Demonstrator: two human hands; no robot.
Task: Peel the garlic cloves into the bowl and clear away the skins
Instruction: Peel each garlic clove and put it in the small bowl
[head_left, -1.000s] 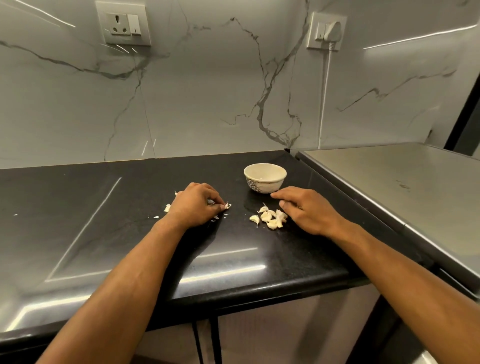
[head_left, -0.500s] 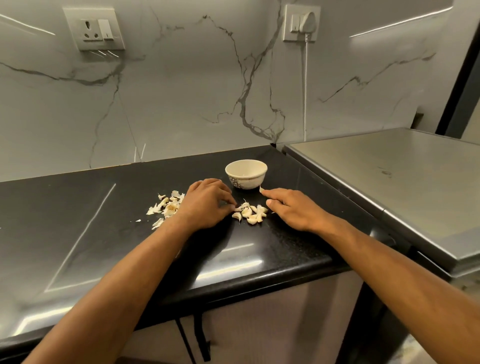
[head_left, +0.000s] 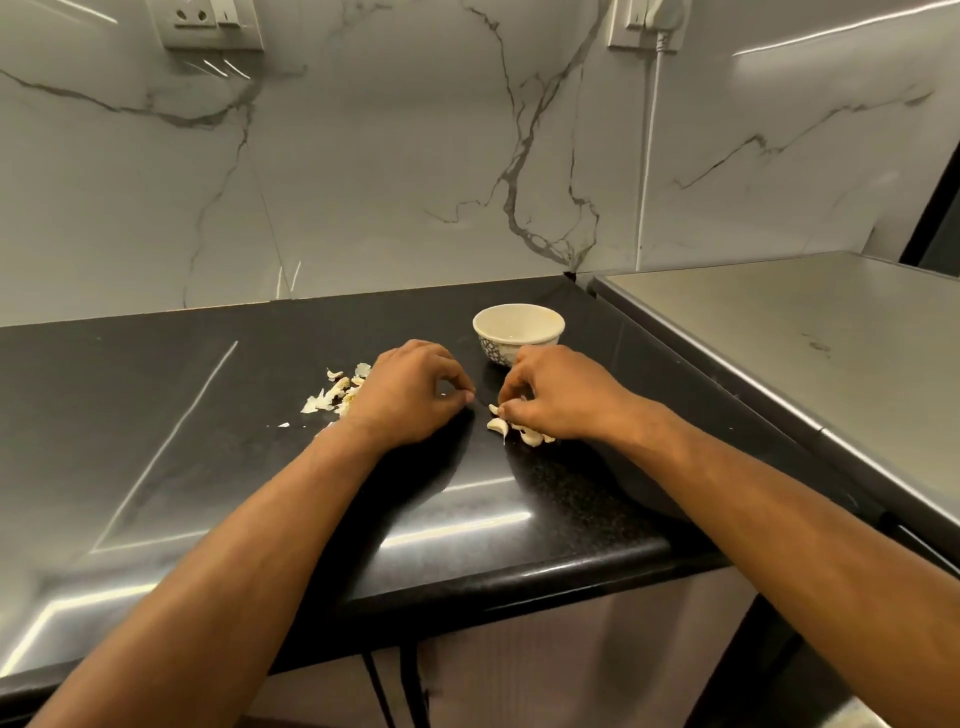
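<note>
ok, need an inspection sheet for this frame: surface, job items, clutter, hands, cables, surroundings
Surface: black countertop, glossy, with light reflections.
Job's things: cream bowl upright at the back, what it holds cannot be told; garlic cloves loose under the right hand; garlic skins piled beside the left hand.
Clutter: a few skin flecks apart from the pile.
Hands: left hand curled on the counter, grip hidden; right hand pinching a clove from the heap.
Cables: white cord running down from the wall plug.
Surroundings: marble-look wall, second socket, steel-topped unit on the right.
</note>
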